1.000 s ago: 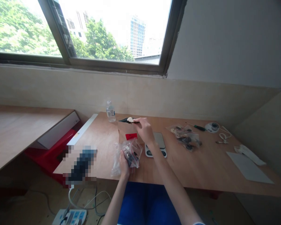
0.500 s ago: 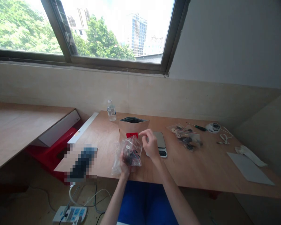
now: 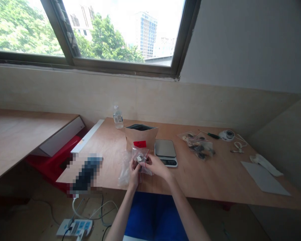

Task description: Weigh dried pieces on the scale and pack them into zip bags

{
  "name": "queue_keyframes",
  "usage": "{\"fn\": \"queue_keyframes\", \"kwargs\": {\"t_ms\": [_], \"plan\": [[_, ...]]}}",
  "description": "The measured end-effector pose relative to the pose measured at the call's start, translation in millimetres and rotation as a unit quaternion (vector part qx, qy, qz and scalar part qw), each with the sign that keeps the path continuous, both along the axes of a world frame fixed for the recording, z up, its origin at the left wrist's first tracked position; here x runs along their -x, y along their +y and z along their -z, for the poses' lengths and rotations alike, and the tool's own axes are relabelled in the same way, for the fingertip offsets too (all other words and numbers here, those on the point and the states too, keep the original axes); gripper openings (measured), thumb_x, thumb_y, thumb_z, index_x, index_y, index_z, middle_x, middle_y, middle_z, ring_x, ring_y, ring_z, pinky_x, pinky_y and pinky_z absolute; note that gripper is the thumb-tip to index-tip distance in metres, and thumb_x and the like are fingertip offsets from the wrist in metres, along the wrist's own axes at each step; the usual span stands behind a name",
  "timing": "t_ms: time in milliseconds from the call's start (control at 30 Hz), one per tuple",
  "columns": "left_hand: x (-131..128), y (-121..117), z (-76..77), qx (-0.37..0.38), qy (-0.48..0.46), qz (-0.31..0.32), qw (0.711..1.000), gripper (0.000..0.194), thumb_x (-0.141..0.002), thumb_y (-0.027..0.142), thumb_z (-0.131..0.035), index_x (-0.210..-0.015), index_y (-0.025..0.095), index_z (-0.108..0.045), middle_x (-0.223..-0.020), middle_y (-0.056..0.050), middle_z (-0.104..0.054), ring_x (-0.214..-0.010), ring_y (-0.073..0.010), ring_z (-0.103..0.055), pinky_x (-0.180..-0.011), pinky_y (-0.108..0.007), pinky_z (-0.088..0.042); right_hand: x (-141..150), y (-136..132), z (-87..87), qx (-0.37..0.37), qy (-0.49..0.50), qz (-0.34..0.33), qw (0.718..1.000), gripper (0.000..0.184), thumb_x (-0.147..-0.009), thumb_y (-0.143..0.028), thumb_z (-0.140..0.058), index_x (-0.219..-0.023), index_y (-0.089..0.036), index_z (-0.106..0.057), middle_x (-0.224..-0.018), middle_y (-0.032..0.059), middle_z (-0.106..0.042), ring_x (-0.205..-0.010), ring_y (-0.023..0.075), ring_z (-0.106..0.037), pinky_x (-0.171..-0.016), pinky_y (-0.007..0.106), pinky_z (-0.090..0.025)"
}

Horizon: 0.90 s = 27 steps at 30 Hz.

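A clear zip bag [image 3: 142, 158] with small dark and metallic parts in it is held over the table's front edge. My left hand [image 3: 133, 171] grips its left side, fingers closed round it. On its right side my right hand [image 3: 152, 164] is closed too, fingertips pressed to the plastic near the red zip line. Just behind stands an open brown paper pouch [image 3: 141, 135] with a red label [image 3: 139, 144]. To the right of the pouch is a kitchen scale [image 3: 166, 150]. More clear plastic bags [image 3: 124, 169] lie left of my left hand.
Filled zip bags [image 3: 201, 147], a green-handled screwdriver [image 3: 213, 136] and a white dome camera [image 3: 226, 135] lie to the right. A water bottle [image 3: 118, 117] stands at the back left. A blurred dark object [image 3: 86, 174] lies front left, above a power strip [image 3: 75, 228] on the floor.
My right hand has come down from above the scale and taken hold of the zip bag's right side. My left hand keeps its grip. The view has shifted slightly.
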<state>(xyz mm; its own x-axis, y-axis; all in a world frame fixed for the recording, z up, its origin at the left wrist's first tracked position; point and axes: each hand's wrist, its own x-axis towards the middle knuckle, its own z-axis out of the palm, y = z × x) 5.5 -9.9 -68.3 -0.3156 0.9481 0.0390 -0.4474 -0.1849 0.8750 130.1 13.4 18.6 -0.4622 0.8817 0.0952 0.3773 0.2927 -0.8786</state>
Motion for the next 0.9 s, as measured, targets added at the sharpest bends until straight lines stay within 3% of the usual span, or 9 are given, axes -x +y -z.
{"fn": "queue_keyframes", "kwargs": {"t_ms": [133, 300, 433, 533, 733, 900], "plan": [[-2, 0, -3.8, 0.012, 0.04, -0.014, 0.999, 0.05, -0.068, 0.028, -0.07, -0.116, 0.021, -0.059, -0.116, -0.008, -0.063, -0.11, -0.0254, -0.056, -0.089, -0.031, -0.045, 10, -2, 4.4, -0.017, 0.018, 0.056, 0.998, 0.035, -0.073, -0.023, -0.067, -0.107, -0.023, -0.063, -0.099, 0.0049, -0.07, -0.09, 0.0236, -0.065, -0.078, 0.032, -0.049], [-2, -1, -7.1, 0.03, 0.044, -0.005, 0.999, 0.048, -0.07, 0.028, -0.068, -0.117, 0.022, -0.059, -0.117, -0.008, -0.062, -0.106, -0.0246, -0.058, -0.084, -0.029, -0.048, 15, 5, 17.8, 0.02, 0.07, 0.108, 0.992, 0.026, -0.076, -0.019, -0.059, -0.1, -0.02, -0.066, -0.097, 0.0065, -0.071, -0.087, 0.0229, -0.066, -0.078, 0.033, -0.05], [-1, 0, -6.5, 0.015, 0.036, 0.007, 0.999, 0.047, -0.072, 0.027, -0.067, -0.119, 0.023, -0.058, -0.122, -0.007, -0.059, -0.114, -0.0235, -0.054, -0.088, -0.029, -0.046, 10, 11, 28.3, 0.079, 0.139, 0.131, 0.978, 0.018, -0.073, -0.028, -0.062, -0.085, -0.017, -0.069, -0.088, 0.0072, -0.072, -0.08, 0.0233, -0.067, -0.074, 0.035, -0.052], [-1, 4, -0.9, 0.02, 0.026, -0.002, 0.999, 0.045, -0.072, 0.027, -0.067, -0.116, 0.022, -0.059, -0.119, -0.007, -0.062, -0.112, -0.0223, -0.054, -0.091, -0.029, -0.043, 6, 12, 28.4, 0.097, 0.183, 0.15, 0.967, 0.025, -0.07, -0.038, -0.066, -0.077, -0.015, -0.069, -0.081, 0.0078, -0.072, -0.076, 0.0234, -0.066, -0.072, 0.036, -0.052], [1, 9, 11.9, 0.056, -0.034, -0.04, 0.997, 0.043, -0.07, 0.03, -0.069, -0.111, 0.022, -0.061, -0.115, -0.006, -0.063, -0.107, -0.0216, -0.058, -0.084, -0.029, -0.046, -10, 12, 14.5, 0.134, 0.241, 0.161, 0.948, 0.035, -0.062, -0.046, -0.071, -0.079, -0.014, -0.069, -0.079, 0.0081, -0.071, -0.071, 0.0233, -0.066, -0.059, 0.033, -0.055], [2, 10, 17.5, 0.072, -0.03, -0.059, 0.995, 0.04, -0.067, 0.028, -0.07, -0.107, 0.021, -0.063, -0.113, -0.006, -0.064, -0.108, -0.0209, -0.056, -0.088, -0.029, -0.043, -24, 17, -25.0, 0.051, 0.222, 0.166, 0.959, 0.03, -0.068, -0.041, -0.07, -0.084, -0.015, -0.069, -0.083, 0.0075, -0.071, -0.078, 0.0228, -0.067, -0.07, 0.033, -0.053]]}}
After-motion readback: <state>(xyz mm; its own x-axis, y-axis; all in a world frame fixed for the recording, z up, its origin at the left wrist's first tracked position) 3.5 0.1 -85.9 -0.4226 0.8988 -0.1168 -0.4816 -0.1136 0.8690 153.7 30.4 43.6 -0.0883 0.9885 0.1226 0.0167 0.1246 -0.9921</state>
